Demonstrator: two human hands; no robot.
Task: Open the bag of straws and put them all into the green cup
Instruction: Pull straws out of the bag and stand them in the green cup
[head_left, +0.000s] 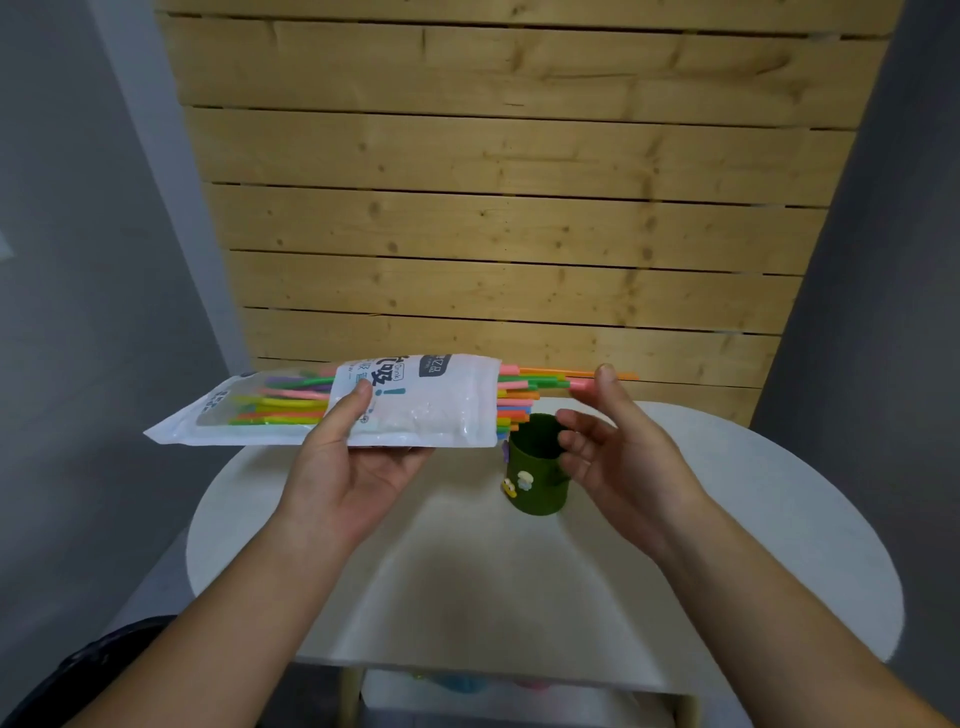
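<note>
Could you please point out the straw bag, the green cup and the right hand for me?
straw bag (441, 408): head view, on its white printed front.
green cup (544, 493): head view, on its outer wall.
right hand (623, 454): head view, on the palm.

Left hand (358, 470) in clasp; right hand (618, 452) loose-fingered.

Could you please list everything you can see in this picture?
Round white table: one, white, in front of the person.
Pale wooden slat wall: one, tan, behind the table.
Round green cup: one, dark green, upright on the table.
White plastic bag: one, white, held level over the table's left.
Coloured plastic straws: many, mixed bright colours, poking from the bag's right end near the cup.
Left hand: one, grips the bag.
Right hand: one, open, near the straw tips.
</note>
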